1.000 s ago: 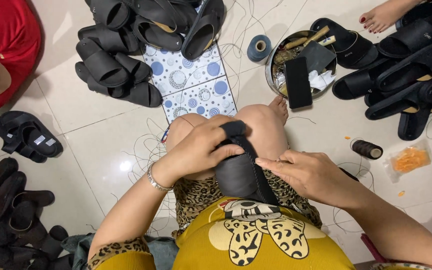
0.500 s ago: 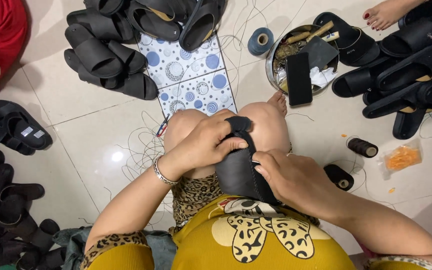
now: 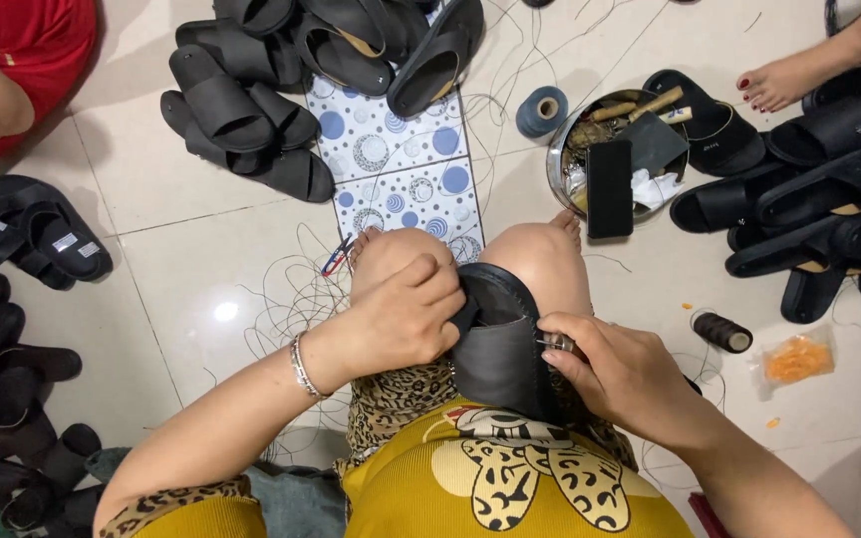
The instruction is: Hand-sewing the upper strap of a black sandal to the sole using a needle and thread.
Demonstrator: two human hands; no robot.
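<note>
- Covering the room, a glossy cream tiled floor [image 3: 181, 259] carries heaps of black sandals.
- Dark grey slipper upper [image 3: 498, 344] rests on the knees.
- Left hand [image 3: 406, 314] clasps its edge.
- Right hand [image 3: 622, 374] pinches a small metal tool [image 3: 558, 344] against it.

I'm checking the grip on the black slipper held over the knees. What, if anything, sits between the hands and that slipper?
Nothing visible does. The left hand grips the black slipper directly at its upper left edge. The right hand presses its right edge, pinching a small metal tool against it.
</note>
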